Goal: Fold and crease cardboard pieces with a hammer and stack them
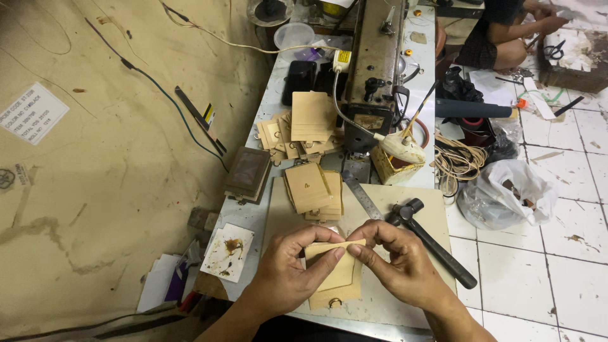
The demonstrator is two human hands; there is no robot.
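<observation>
- Fingertips of both hands pinch one tan leather piece (334, 263) from opp. sides: left hand (288, 275) thumb + index grip its left edge, right hand (400, 266) thumb + index grip its right top edge. Both clenched on it, not released.
- Sewing machine (375, 69), dark & worn, stands at far end of the worktable (266, 107); biggest item on it.
- Work board (411, 209), pale & scuffed, lies under the hands on the near part of the table.
- Plastic bag (510, 190), white, crumpled, sits on the tiled floor right of the table, w/ coiled cord (456, 161) just beside it.
- Hammer (430, 240), black head + dark handle, lies on the board just right of the right hand, handle angled to the lower right.
- Stack of tan pieces (310, 187) sits on the board's far edge, well above the hands; a 2nd, bigger pile (310, 120) lies by the machine.
- Held piece: flat, light tan, roughly rectangular, top edge lifted/folded btwn the fingertips; lower part rests on a matching piece on the board. Small metal ring (335, 303) at the bottom edge.
- Steel ruler (361, 193) lies diagonal btwn stack and hammer.
- Another person's hands (538, 19) show at top right, apart.
</observation>
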